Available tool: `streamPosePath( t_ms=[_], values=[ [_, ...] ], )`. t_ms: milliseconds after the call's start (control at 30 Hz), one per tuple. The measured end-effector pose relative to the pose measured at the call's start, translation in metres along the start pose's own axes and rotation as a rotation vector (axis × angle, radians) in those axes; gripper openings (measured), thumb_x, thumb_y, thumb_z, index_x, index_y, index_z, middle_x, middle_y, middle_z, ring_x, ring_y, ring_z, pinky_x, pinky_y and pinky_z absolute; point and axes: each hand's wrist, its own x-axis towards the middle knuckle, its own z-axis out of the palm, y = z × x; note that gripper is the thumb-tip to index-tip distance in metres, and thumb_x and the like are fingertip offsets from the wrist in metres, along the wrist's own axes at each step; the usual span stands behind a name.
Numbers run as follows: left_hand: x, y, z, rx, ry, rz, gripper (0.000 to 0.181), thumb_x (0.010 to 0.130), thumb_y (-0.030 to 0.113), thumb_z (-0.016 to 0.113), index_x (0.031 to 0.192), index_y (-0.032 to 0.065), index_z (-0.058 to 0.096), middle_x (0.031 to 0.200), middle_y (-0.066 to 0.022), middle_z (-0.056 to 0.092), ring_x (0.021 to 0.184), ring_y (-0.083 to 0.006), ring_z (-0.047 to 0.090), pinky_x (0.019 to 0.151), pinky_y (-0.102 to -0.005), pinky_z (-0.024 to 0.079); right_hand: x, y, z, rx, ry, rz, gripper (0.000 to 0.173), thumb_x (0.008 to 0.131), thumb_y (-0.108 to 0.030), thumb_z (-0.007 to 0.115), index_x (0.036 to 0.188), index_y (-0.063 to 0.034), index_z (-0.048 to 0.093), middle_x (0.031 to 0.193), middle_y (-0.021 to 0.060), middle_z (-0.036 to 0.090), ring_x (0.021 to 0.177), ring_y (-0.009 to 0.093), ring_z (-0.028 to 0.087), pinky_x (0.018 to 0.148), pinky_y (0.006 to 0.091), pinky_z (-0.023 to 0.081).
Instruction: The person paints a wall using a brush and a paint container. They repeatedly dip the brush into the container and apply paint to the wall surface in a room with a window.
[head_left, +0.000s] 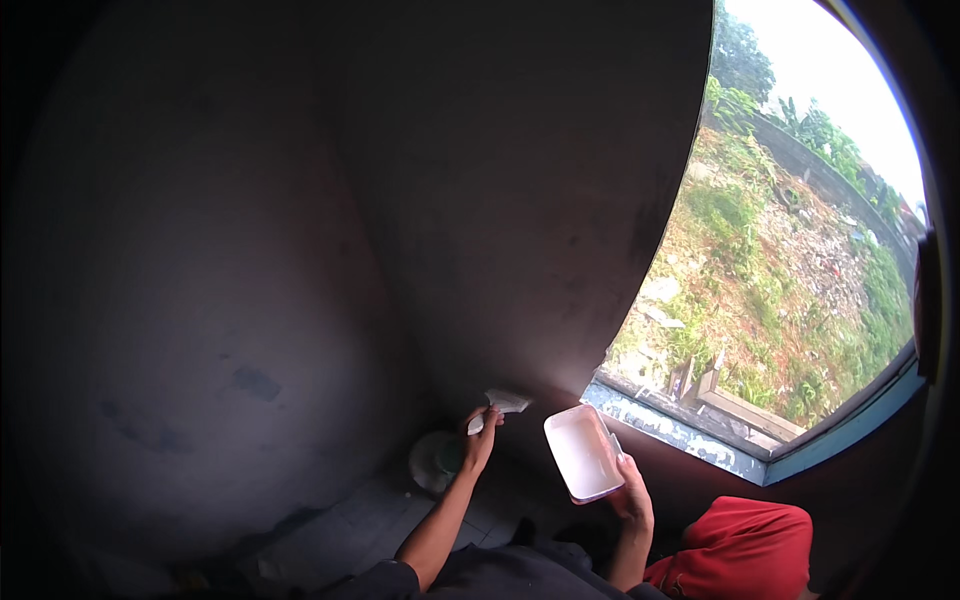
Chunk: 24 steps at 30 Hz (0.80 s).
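Observation:
My left hand (484, 435) is closed around the handle of a wide paintbrush (508, 402), whose pale head points right, close to the dark wall (480, 322). To its right, my right hand (631, 487) grips the side of a white rectangular plastic container (583, 454). The container is tilted so that its pale inside faces the camera; whether there is paint in it I cannot tell. Brush and container are apart. My fingers partly hide the brush handle.
A window opening with a worn blue frame (675, 435) is at the right, with overgrown ground outside. Red cloth (742, 547) is at the lower right. A round pale bucket or basin (427, 461) stands on the tiled floor (375, 517) below my left hand. Two walls meet ahead.

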Motion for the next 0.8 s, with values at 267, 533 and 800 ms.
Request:
streamPosePath(
  t_ms=[267, 533, 800],
  values=[
    [0.002, 0.228, 0.057, -0.083, -0.101, 0.452, 0.022, 0.105, 0.022, 0.057, 0.108, 0.0004, 0.060, 0.094, -0.0137, 0.071, 0.089, -0.0187, 0.069, 0.086, -0.0331, 0.054, -0.004, 0.007, -0.017, -0.048, 0.024, 0.022, 0.055, 0.099, -0.043, 0.063, 0.137, -0.0062, 0.046, 0.124, 0.0110, 0.060, 0.109, 0.023, 0.064, 0.088, 0.0464, 0.057],
    [-0.014, 0.092, 0.052, 0.013, -0.087, 0.465, 0.016, 0.103, 0.013, 0.060, 0.104, -0.0023, 0.064, 0.097, -0.0118, 0.072, 0.089, -0.0164, 0.068, 0.079, -0.0297, 0.054, -0.014, 0.014, -0.034, -0.031, 0.089, 0.014, 0.054, 0.100, -0.042, 0.061, 0.137, -0.0058, 0.045, 0.125, 0.0115, 0.059, 0.109, 0.024, 0.063, 0.087, 0.0472, 0.058],
    [-0.034, -0.033, 0.018, 0.176, -0.030, 0.225, 0.019, 0.100, 0.016, 0.066, 0.101, -0.0026, 0.067, 0.089, -0.0077, 0.072, 0.082, -0.0126, 0.068, 0.077, -0.0270, 0.056, -0.012, 0.011, -0.045, -0.060, 0.095, 0.001, 0.053, 0.102, -0.041, 0.059, 0.138, -0.0058, 0.045, 0.124, 0.0109, 0.059, 0.109, 0.023, 0.063, 0.088, 0.0455, 0.057]
  ],
)
